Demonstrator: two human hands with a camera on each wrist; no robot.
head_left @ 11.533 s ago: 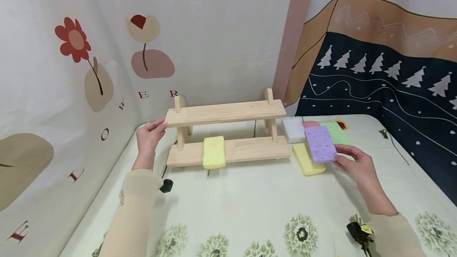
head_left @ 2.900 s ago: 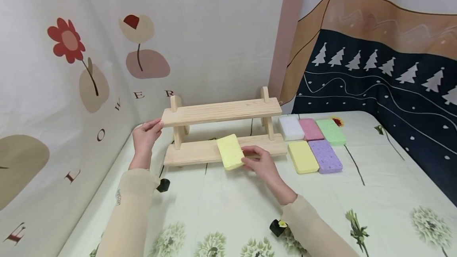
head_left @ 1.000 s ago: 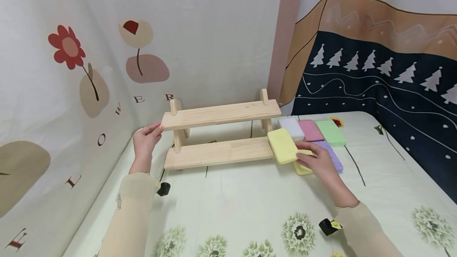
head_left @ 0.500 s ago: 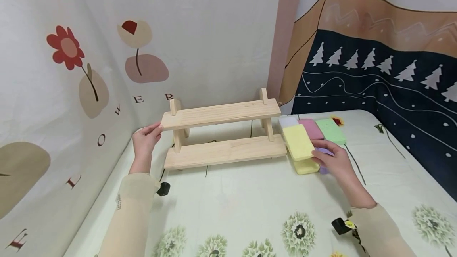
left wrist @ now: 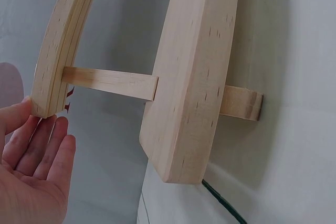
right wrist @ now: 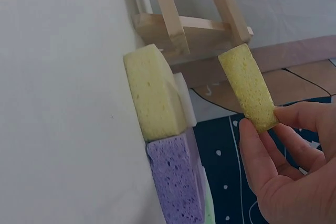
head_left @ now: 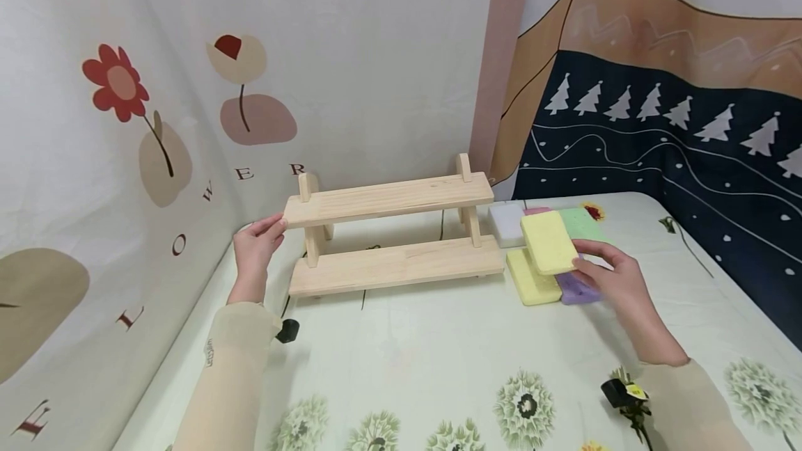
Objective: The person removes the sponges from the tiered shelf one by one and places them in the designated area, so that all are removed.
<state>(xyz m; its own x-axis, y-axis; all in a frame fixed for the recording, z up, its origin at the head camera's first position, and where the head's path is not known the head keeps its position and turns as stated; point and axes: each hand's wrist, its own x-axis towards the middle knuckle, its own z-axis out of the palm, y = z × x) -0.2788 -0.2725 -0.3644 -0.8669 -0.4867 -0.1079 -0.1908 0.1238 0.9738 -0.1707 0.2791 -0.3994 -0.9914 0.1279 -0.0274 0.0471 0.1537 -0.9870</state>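
My right hand (head_left: 617, 280) pinches a yellow sponge (head_left: 548, 242) by its edge, raised over a group of sponges to the right of the rack. In the right wrist view the held sponge (right wrist: 248, 85) is clear of the others, gripped between thumb and fingers. My left hand (head_left: 255, 250) pinches the left end of the upper board of a two-tier wooden shelf (head_left: 388, 200). The left wrist view has its thumb on the board's end and the fingers (left wrist: 39, 148) beneath. Under the held sponge lie a second yellow sponge (head_left: 531, 287) and a purple sponge (head_left: 578, 291), partly covered.
Behind them are a white sponge (head_left: 505, 223), a mostly hidden pink sponge (head_left: 537, 211) and a green sponge (head_left: 583, 223). Both shelf boards are bare. A patterned cloth (head_left: 401, 367) covers the table, and printed curtains (head_left: 376, 54) stand close behind and at the sides.
The purple sponge, earlier in my right hand, now lies among the others. My right hand has lifted the yellow sponge off the lower board and carried it right. My left hand stays put.
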